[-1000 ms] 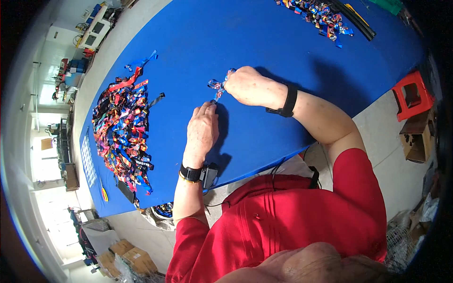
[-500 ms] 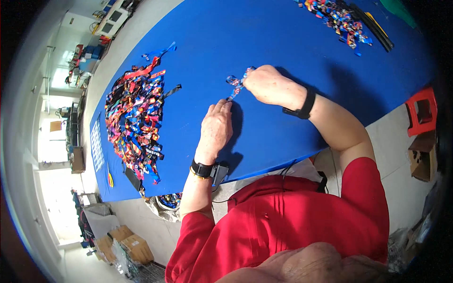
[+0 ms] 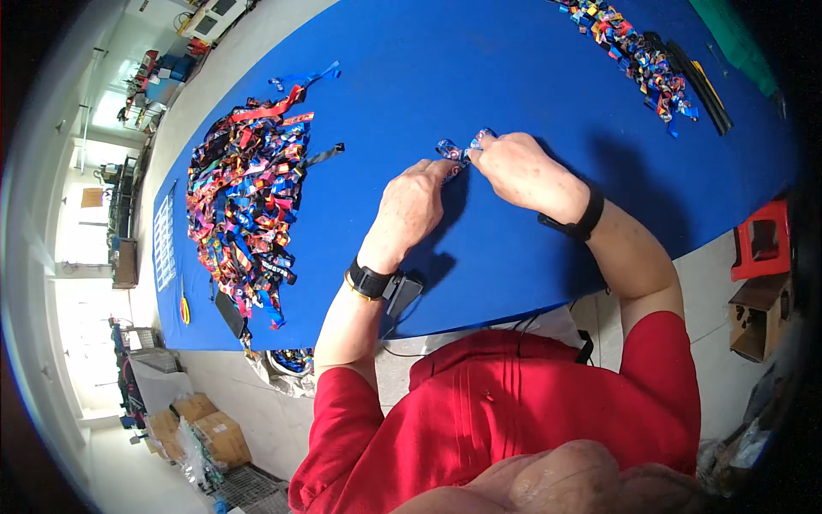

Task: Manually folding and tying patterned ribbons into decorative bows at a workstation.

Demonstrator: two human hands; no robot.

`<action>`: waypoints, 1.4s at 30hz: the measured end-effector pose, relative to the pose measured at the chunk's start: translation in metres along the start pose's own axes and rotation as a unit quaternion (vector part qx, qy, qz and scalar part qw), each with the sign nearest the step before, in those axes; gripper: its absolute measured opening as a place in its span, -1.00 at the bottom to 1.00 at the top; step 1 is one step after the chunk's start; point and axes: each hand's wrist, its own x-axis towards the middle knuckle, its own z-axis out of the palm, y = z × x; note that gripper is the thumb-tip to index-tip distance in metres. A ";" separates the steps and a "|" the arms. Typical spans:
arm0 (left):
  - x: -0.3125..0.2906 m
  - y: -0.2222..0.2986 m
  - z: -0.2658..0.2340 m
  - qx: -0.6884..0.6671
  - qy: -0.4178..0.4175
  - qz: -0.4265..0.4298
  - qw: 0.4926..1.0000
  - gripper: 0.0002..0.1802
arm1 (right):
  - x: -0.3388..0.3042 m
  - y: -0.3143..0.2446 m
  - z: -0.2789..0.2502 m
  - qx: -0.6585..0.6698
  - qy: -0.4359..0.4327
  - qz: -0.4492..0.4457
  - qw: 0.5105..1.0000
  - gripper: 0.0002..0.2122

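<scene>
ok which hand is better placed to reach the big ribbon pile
Probably the left hand: it is nearer the big ribbon pile. The right hand is farther off, with the left in between. Both are at the patterned ribbon, so the left would likely need to let go first.

Both hands meet over a blue table [image 3: 368, 94], the left hand [image 3: 409, 206] and right hand [image 3: 529, 176] pinching a short looped blue patterned ribbon [image 3: 451, 152] between them. A heap of multicoloured ribbons [image 3: 244, 193] lies to the left; a smaller ribbon pile [image 3: 642, 60] lies at the far right, beside dark strips [image 3: 702, 86].
</scene>
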 end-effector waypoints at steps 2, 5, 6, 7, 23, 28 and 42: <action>0.008 -0.001 0.009 -0.008 0.003 -0.005 1.000 -0.62 | 0.000 0.002 0.004 0.015 0.013 0.000 1.000 -0.88; 0.016 -0.008 0.023 -0.014 0.097 0.062 0.993 -0.59 | -0.001 -0.001 0.001 0.006 0.007 0.014 1.000 -0.85; 0.018 -0.007 0.023 -0.024 0.083 0.064 0.994 -0.58 | -0.001 -0.001 0.000 0.005 0.005 0.015 1.000 -0.85; 0.020 -0.007 0.023 -0.034 0.069 0.065 0.995 -0.57 | -0.001 -0.002 -0.001 -0.001 -0.003 0.021 1.000 -0.84; 0.010 -0.015 0.031 0.014 0.056 0.086 0.995 -0.49 | -0.004 0.006 0.002 0.025 -0.002 0.034 0.999 -0.80; 0.011 -0.012 0.030 0.042 0.068 0.107 0.991 -0.46 | -0.003 0.003 -0.001 0.028 0.019 0.027 0.999 -0.82; 0.012 -0.009 0.028 0.030 0.074 0.094 0.992 -0.59 | -0.002 -0.001 -0.003 0.005 -0.048 0.042 0.998 -0.68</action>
